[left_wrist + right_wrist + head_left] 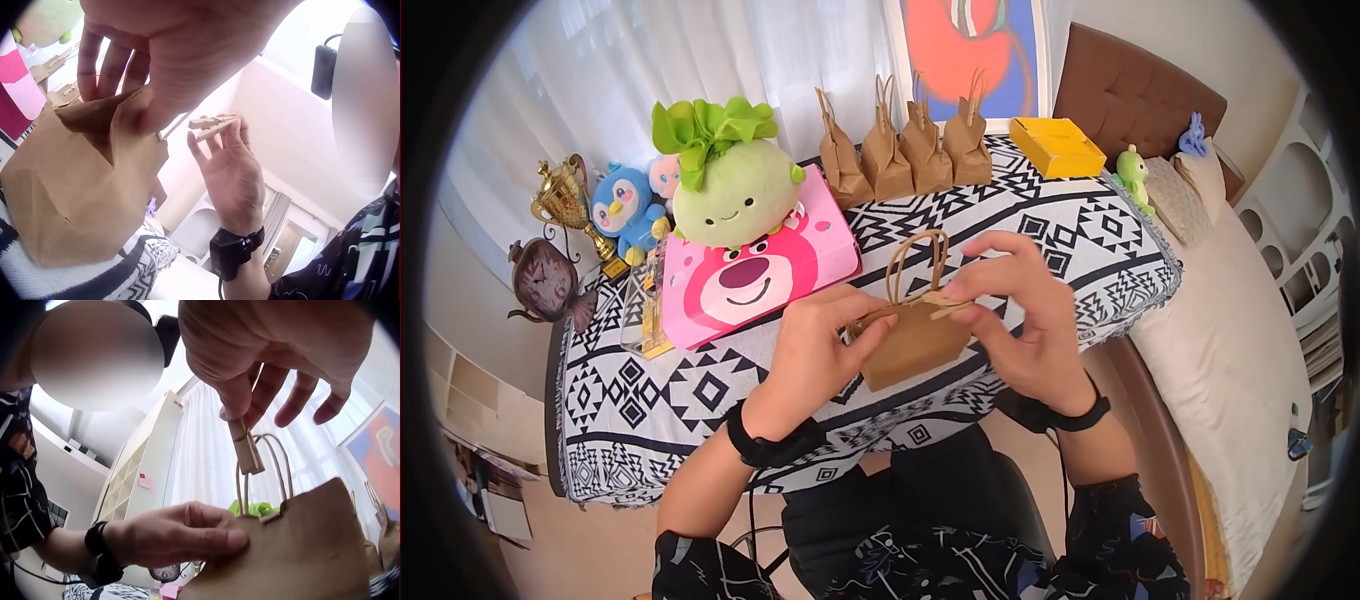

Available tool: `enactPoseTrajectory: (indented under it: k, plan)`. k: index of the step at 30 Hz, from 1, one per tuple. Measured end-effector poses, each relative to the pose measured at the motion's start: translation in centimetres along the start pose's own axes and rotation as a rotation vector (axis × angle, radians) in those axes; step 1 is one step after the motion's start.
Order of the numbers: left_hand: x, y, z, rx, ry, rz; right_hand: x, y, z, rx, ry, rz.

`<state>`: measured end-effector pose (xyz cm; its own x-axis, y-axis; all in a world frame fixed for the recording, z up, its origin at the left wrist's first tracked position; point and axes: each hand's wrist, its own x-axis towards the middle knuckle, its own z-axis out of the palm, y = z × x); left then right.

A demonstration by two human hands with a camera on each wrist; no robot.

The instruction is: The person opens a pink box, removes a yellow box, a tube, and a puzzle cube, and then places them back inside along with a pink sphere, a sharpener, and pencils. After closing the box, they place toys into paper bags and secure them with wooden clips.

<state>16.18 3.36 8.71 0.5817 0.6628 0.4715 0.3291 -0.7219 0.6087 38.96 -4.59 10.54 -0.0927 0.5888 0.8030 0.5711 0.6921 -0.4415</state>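
A small brown paper bag with twisted handles stands near the front of the table, its top edge folded over. My left hand pinches that fold at its left end, thumb on the near side. In my right hand a wooden clothespin is pinched between thumb and forefinger; the other fingers are spread. The clothespin points down at the bag's top edge, beside the handles. From the left wrist view, the clothespin's two legs are seen side-on, spread at the bag end.
Several closed brown bags stand in a row at the back. Left of them, a green plush sits on a pink box. A yellow box lies at the back right. A trophy and clock are far left.
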Motion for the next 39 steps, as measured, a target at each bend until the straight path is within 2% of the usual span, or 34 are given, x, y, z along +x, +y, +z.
enactPoseTrajectory:
  k: [2,4,8,15,17,21,27,29,30,32,33,34,36,37,39]
  plan:
    - [-0.2,0.2,0.0,0.005,0.0,0.007,-0.2,0.4,1.3,0.055,0.004,0.049]
    - [-0.5,0.4,-0.1,0.015,0.008,0.009,-0.2,0.8,2.0,-0.064,-0.054,0.016]
    - [-0.7,0.3,-0.1,0.042,0.006,0.025,-0.5,1.4,2.4,-0.117,-0.117,0.026]
    - [-1.0,0.0,0.2,0.049,0.02,0.03,-0.7,1.5,3.1,-0.133,-0.119,0.051]
    - [-0.9,0.2,0.1,0.046,0.018,0.022,-0.6,1.5,3.4,-0.038,-0.072,0.142]
    - [-1.1,-0.4,0.1,0.048,0.018,0.031,-0.4,1.4,3.8,-0.048,-0.093,0.133]
    - [-1.1,-0.6,0.0,0.03,0.014,0.022,0.0,1.4,3.3,-0.234,-0.193,0.041]
    - [-1.1,-0.4,-0.2,0.038,0.014,0.012,-0.3,1.4,3.5,-0.102,-0.058,0.023]
    - [-1.1,-0.3,-0.3,0.047,0.012,-0.001,-0.4,1.2,3.4,-0.105,-0.068,0.016]
    - [-1.3,-0.4,-0.5,0.027,0.029,-0.005,-0.8,0.6,2.8,-0.154,0.117,0.193]
    - [-1.3,-0.5,-0.4,0.013,0.028,-0.003,-1.4,1.4,2.4,-0.143,0.048,0.27]
    - [-1.3,-0.6,-0.4,-0.002,0.038,0.0,-2.2,2.4,2.0,-0.157,0.037,0.265]
    - [-1.2,-1.0,-0.3,-0.013,0.019,0.008,-3.8,4.1,1.2,-0.118,-0.243,0.357]
    - [-1.1,-1.0,-0.2,-0.023,0.025,0.016,-3.8,4.2,1.1,-0.115,-0.234,0.298]
    - [-0.9,-1.2,0.0,-0.043,0.022,0.015,-3.4,3.7,0.0,-0.136,-0.248,0.289]
